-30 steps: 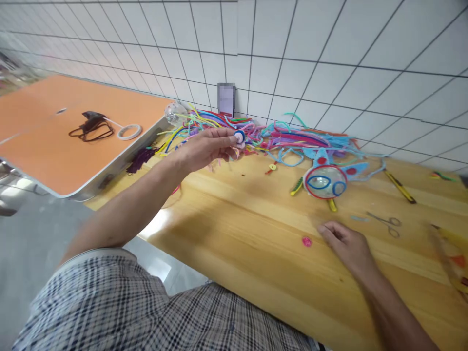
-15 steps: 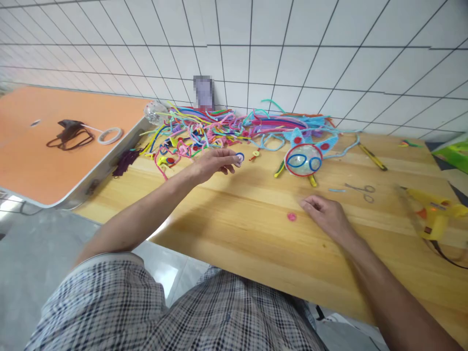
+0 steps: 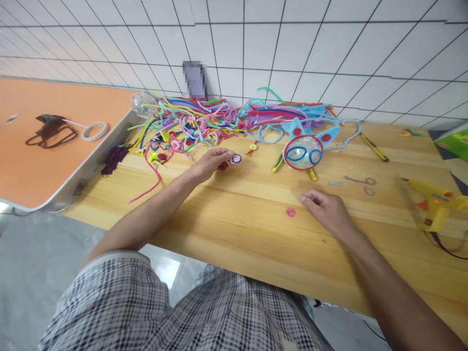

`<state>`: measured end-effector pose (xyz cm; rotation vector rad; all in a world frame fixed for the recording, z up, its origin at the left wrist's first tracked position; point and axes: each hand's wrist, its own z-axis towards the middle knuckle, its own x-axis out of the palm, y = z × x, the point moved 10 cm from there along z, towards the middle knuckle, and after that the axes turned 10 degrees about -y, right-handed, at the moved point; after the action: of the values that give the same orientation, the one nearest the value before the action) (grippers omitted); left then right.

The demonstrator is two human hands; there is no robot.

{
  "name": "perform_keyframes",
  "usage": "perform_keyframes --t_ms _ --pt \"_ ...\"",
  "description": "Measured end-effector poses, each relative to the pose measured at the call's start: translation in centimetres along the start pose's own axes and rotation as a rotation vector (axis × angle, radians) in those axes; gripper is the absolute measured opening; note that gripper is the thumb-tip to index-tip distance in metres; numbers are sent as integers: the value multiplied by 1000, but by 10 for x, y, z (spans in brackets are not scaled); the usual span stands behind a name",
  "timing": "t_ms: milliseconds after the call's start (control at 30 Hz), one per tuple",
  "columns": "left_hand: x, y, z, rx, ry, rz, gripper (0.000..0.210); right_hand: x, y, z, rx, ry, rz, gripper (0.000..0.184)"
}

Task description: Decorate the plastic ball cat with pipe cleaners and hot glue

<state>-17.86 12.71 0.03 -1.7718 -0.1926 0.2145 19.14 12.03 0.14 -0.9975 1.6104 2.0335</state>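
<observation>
Two bare hands are over the wooden tabletop in the head view. The left hand, about midway between the tabletop's front and back edges, pinches a small blue-rimmed disc with a pale middle; thumb and fingers close narrowly on it, and the disc sticks out past the fingertips on the right. The right hand is farther right, its fingers curled in loosely; whether they hold anything, I cannot tell. A pink disc lies on the wood just left of that hand, nearer the front edge.

Along the back edge, under a tiled wall, runs a tangled heap of coloured fuzzy stems. Just in front of the heap is a small yellow round piece with a red tail. To its right sits a clear ball with a red ring, blue loops and blue ears, yellow-and-dark pieces showing beneath it. A yellow cutter lies toward the back right, with scissors nearer the front and a blue snippet beside them. Toward the right edge is a yellow glue gun.
</observation>
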Motion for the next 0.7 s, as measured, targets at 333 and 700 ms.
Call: perform_keyframes --t_ms 333,700 --pt "1 11 -6 39 -15 -126 59 -3 5 -2 36 -8 -1 48" --pt "0 16 -13 26 -31 -135 52 -7 2 -3 77 0 -31 49"
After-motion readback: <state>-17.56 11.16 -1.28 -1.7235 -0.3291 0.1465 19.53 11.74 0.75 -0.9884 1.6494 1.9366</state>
